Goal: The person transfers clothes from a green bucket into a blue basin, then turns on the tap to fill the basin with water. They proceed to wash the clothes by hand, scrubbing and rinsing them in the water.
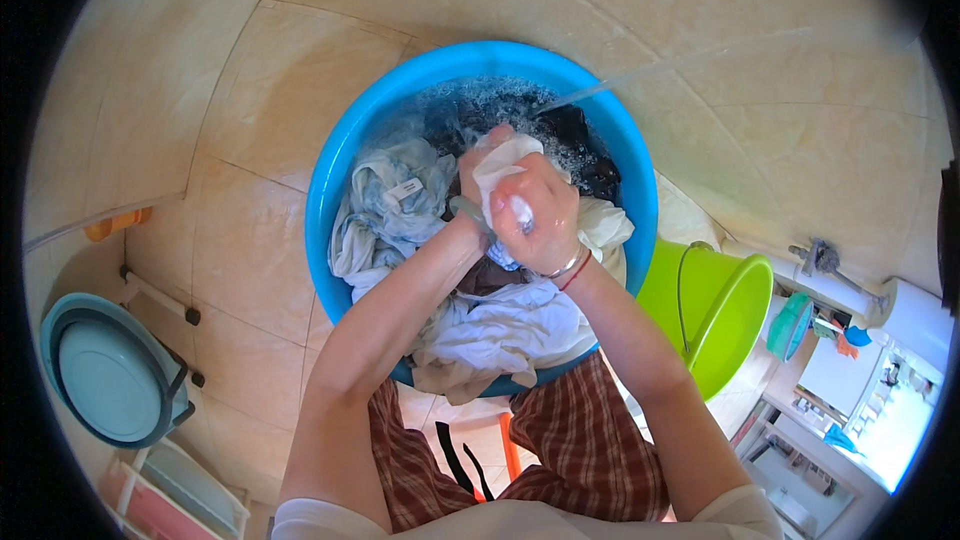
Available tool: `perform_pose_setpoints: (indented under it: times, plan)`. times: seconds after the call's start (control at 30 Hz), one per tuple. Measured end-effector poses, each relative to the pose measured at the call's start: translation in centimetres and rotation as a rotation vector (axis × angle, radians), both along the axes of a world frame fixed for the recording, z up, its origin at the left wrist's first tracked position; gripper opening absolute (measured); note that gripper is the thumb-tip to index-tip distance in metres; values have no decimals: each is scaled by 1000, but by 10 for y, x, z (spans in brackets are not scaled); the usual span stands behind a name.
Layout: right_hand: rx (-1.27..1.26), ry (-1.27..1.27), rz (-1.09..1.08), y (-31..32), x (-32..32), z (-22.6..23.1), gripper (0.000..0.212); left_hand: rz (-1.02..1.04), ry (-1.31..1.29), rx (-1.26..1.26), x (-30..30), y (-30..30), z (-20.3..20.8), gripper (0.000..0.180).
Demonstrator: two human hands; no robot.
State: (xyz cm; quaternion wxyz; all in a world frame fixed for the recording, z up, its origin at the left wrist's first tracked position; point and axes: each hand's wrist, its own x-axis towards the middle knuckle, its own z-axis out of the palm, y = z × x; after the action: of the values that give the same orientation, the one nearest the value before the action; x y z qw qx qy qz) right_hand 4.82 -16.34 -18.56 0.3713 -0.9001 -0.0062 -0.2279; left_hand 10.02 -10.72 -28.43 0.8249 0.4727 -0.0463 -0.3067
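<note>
Both of my hands are over a large round blue basin (318,210) full of wet laundry and bubbly water. Between them is a bunched white cloth (505,158). My left hand (474,162), with a pale bangle at its wrist, is closed on the cloth and partly hidden behind it. My right hand (545,212) is curled in a fist against it, with white suds or cloth showing by the thumb. Pale garments (400,195) with a white tag lie at the basin's left, white clothes (510,320) at its near side, and dark fabric (580,155) in the water beyond.
A thin water stream (640,70) runs into the basin from the upper right. Beside the basin stands a lime-green bucket (735,325). Pale blue-green basins (115,380) are stacked at the left, near a shelf (190,490). A tap (820,258) is at the right.
</note>
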Motion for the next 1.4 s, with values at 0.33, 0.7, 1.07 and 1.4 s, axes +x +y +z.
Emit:
perform_pose_setpoints:
  times: [0.33,0.7,1.07,1.4]
  plan:
    - [978,425,-698,-88,-35,-38,29,-139,242,352,15,9,33,43]
    - [1729,575,-331,-81,-52,47,42,-321,-1027,871,11,40,89,48]
    - [1176,637,-537,-103,-108,62,30,-262,-918,962,63,54,79,20]
    - [852,176,-692,-93,-118,63,21,-364,-588,675,52,56,50,35]
